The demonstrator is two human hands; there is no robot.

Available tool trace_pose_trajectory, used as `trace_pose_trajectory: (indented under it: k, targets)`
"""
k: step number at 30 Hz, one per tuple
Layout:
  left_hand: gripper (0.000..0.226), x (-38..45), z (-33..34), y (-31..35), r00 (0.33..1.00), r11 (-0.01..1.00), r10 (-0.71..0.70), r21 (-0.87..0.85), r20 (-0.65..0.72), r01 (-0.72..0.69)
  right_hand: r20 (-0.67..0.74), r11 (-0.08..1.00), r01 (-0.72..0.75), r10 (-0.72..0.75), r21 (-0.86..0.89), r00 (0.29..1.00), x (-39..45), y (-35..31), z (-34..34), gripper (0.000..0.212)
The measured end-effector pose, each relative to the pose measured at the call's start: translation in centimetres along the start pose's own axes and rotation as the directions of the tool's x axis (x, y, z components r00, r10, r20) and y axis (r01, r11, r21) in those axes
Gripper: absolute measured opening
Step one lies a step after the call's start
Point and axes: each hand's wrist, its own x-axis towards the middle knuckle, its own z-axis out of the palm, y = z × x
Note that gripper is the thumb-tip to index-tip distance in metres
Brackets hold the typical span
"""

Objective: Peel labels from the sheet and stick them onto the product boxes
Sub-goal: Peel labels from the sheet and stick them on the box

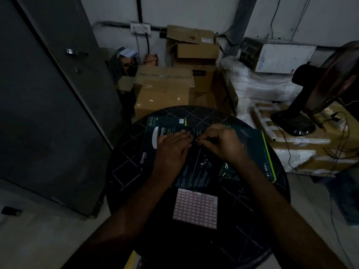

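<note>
Sheet (195, 208) lies nearer than both hands (171, 150) (219, 142), whose grip state on the box (196, 164) is unclear.

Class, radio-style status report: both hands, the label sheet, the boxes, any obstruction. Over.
Left hand flat on a dark product box. Right hand pinching beside it; label too small to confirm. Label sheet flat on round table, untouched. Nothing in the way.
</note>
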Motion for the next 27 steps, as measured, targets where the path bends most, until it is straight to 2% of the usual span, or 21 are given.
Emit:
trace_pose_trajectory:
  k: [7,13,17,20,25,27]
  targets:
    - [0.026,0.0,0.1,0.1,1.000,1.000,0.002,0.004,-0.009,-0.002,-0.044,0.999,0.019,-0.021,-0.039,0.999,-0.3,0.0,0.4,0.012]
    - [0.027,0.3,0.1,0.1,1.000,1.000,-0.003,0.009,-0.003,0.003,0.040,1.000,-0.006,0.006,-0.011,0.999,-0.3,0.6,0.0,0.030]
    - [0.026,-0.1,0.1,0.4,1.000,1.000,0.014,0.016,-0.019,-0.013,0.010,0.997,-0.016,0.015,0.075,1.000,-0.3,0.5,0.0,0.017]
    - [0.027,-0.4,0.1,0.3,0.999,1.000,0.018,0.014,-0.040,-0.018,0.002,1.000,0.023,-0.023,-0.004,1.000,-0.3,0.3,0.7,0.011]
    - [0.028,-0.8,0.5,0.1,0.999,0.999,0.027,0.033,-0.034,-0.026,-0.110,0.995,0.028,-0.039,-0.098,0.993,-1.9,-0.2,1.6,0.009]
    - [0.027,-0.9,0.6,0.3,0.999,0.999,0.028,0.044,-0.033,-0.027,-0.088,0.984,0.056,-0.072,-0.166,0.994,-2.3,-0.6,1.8,0.014]
